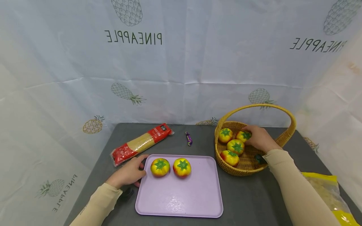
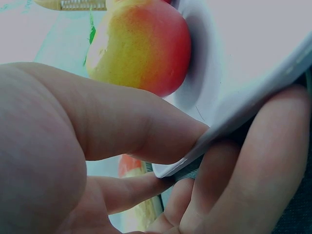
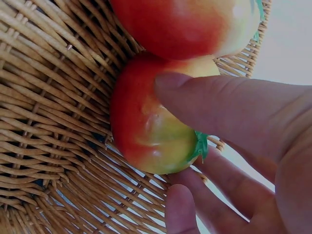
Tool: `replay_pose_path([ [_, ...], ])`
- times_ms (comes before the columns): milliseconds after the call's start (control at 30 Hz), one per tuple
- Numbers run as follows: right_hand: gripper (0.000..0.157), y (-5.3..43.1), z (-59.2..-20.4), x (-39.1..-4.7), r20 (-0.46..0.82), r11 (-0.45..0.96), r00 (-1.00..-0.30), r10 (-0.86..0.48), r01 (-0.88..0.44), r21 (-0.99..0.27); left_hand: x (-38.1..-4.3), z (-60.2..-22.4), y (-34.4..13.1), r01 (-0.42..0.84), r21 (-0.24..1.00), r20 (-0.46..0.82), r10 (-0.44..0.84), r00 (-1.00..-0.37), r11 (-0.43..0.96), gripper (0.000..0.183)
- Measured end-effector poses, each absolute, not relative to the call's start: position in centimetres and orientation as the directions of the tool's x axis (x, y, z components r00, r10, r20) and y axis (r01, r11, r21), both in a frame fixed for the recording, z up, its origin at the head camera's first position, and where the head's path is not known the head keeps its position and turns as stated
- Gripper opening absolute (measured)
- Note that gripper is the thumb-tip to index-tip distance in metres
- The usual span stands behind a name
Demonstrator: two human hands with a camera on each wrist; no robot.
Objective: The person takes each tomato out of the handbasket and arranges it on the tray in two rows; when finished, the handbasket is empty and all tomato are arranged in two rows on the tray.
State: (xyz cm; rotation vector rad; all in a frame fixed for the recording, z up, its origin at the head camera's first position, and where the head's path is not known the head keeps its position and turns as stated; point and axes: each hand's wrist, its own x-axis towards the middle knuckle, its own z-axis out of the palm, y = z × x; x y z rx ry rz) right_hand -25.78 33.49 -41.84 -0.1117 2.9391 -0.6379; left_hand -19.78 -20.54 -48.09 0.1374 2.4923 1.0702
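In the head view my left hand [image 1: 130, 171] grips the left edge of a lilac tray [image 1: 181, 196]. The left wrist view shows the thumb at the rim [image 2: 214, 129] and fingers curled beneath it. Two red-and-yellow tomatoes [image 1: 160, 167] with green star-shaped tops sit side by side in the tray's upper left part. Reaching into a wicker basket [image 1: 246, 172], my right hand [image 1: 261, 138] holds a tomato [image 3: 151, 122] against the basket's far side, thumb on its skin and fingers around the leafy top. Three more tomatoes [image 1: 235, 147] lie in the basket's left half.
A red-and-yellow pack of noodles [image 1: 141, 142] lies at the back left, and a small purple-wrapped candy [image 1: 189, 138] behind the tray. The basket's tall handle [image 1: 255, 106] arches over the right hand. A yellow-edged plastic bag [image 1: 325, 191] lies at the right, beside the right sleeve.
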Motion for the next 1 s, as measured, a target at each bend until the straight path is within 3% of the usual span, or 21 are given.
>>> replay_pose_path([
  [1000,0.066,33.39,-41.04,-25.52,-0.061,0.928,-0.995,-0.084,-0.056,-0.37,-19.62,-47.8,-20.34,-0.066,0.703,-0.332,0.245,-0.911,0.708,0.074],
])
